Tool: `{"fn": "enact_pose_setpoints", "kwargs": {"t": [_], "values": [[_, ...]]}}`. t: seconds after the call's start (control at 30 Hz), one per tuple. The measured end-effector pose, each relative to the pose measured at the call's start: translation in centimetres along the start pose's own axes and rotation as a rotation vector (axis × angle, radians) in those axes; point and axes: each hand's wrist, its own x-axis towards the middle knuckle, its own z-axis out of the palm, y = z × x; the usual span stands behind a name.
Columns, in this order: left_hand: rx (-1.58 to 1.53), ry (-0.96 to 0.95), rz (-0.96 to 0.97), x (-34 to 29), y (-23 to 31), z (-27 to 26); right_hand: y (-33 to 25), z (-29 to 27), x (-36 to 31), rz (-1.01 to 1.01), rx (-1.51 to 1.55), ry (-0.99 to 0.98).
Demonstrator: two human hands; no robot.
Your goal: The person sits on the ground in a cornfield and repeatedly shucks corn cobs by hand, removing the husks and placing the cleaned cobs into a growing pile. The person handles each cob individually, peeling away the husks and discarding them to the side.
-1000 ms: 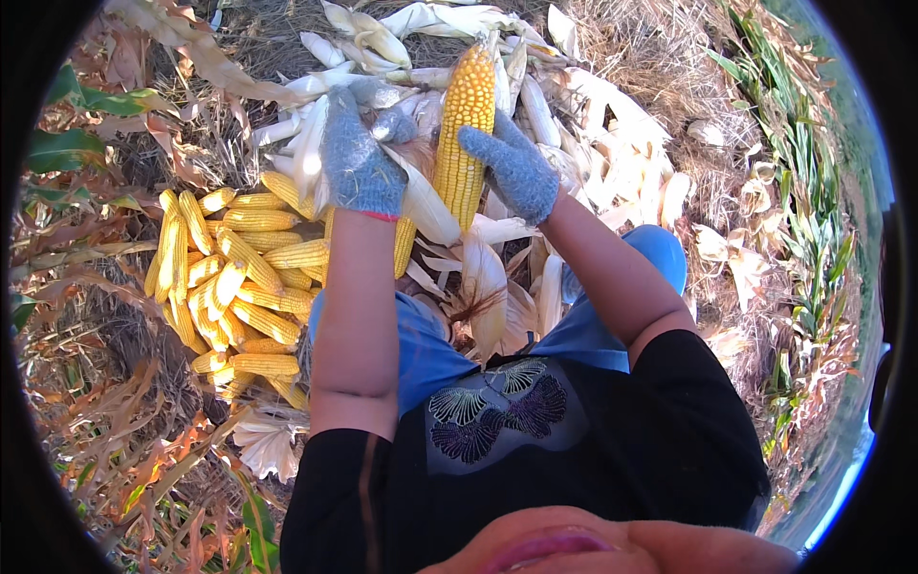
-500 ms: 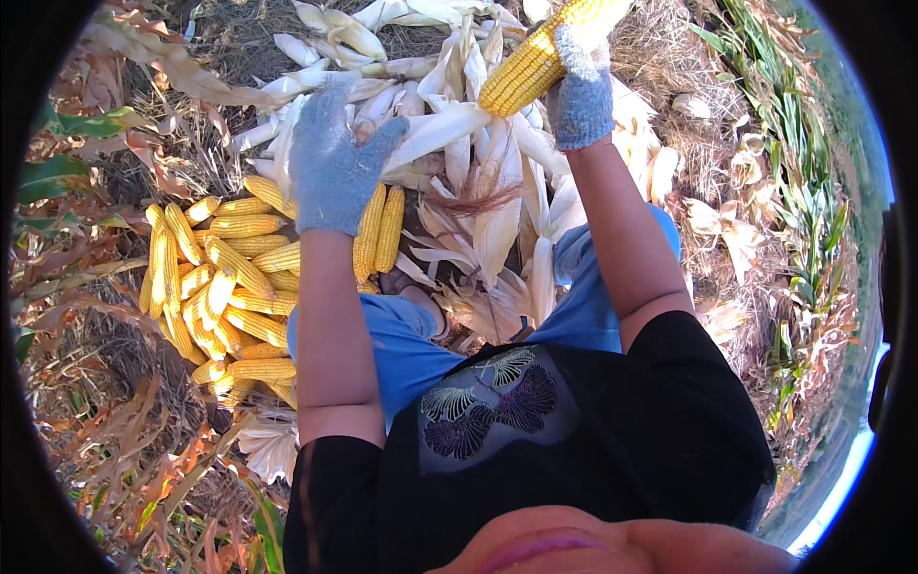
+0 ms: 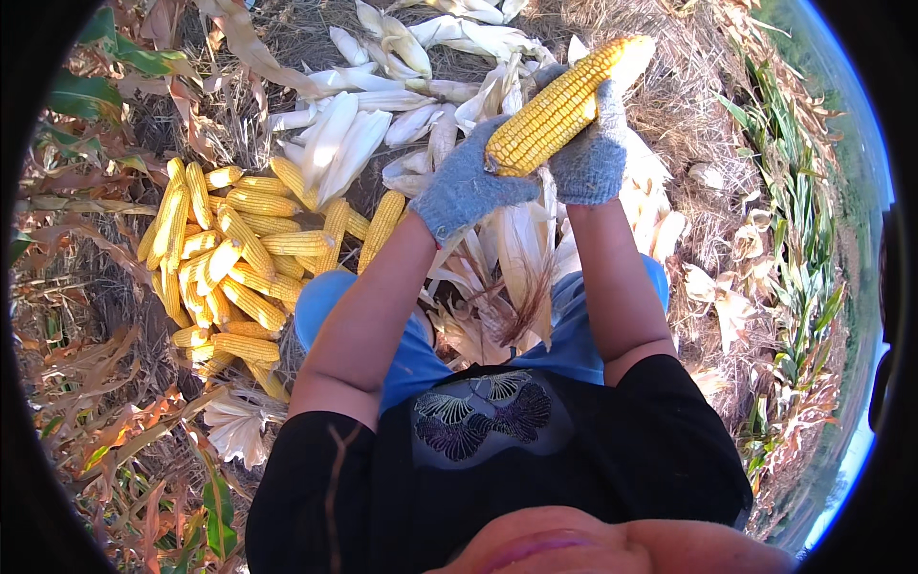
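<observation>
Gripping 1 husked yellow corn cob (image 3: 559, 110) at chest height, both gloved hands close around it: the left hand (image 3: 466, 184) clasps the lower butt end, and the right hand (image 3: 593, 158) wraps the cob's middle from the far side. The cob slants up to the right, its pale tip near the top edge of the view, well above the ground.

Below the hands, a heap of pale dry husks (image 3: 512, 249) fills the lap between the blue-trousered knees (image 3: 335, 297), touching both legs. More white husks (image 3: 363, 124) spread across the ground ahead, reaching the upper rim.

To the left, a pile of shucked yellow cobs (image 3: 234, 253) lies just beside the left knee, its near edge touching the husk scatter. Beyond it, brown dry leaves and stalks (image 3: 105, 383) crowd the left border. On the right, straw-covered ground (image 3: 698, 115) lies open between the right forearm and a strip of green plants (image 3: 794, 239) along the rim.
</observation>
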Motion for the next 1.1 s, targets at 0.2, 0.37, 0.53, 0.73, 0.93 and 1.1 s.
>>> {"fn": "enact_pose_setpoints", "kwargs": {"t": [0.2,0.37,0.53,0.73,0.93,1.1], "values": [[0.157,0.112,-0.021,-0.3,-2.1,0.3,1.4,0.1,-0.4,0.004,-0.093,0.053],[0.437,0.162,-0.003,-0.6,-1.4,0.6,3.8,-0.5,-1.6,0.042,-0.296,0.051],[0.630,0.061,0.062,0.3,-2.0,0.2,2.6,-0.7,-0.5,0.132,-0.344,0.009],[0.898,-0.467,-0.040,-3.4,2.1,3.0,-1.1,0.5,-0.4,0.384,-0.864,-0.291],[0.565,-0.522,0.484,-3.7,1.8,4.1,6.2,-0.5,-3.0,0.786,-0.418,0.179],[0.050,-0.361,0.318,-5.4,8.2,0.0,10.7,-2.4,-3.9,0.956,-0.787,-0.200]]}}
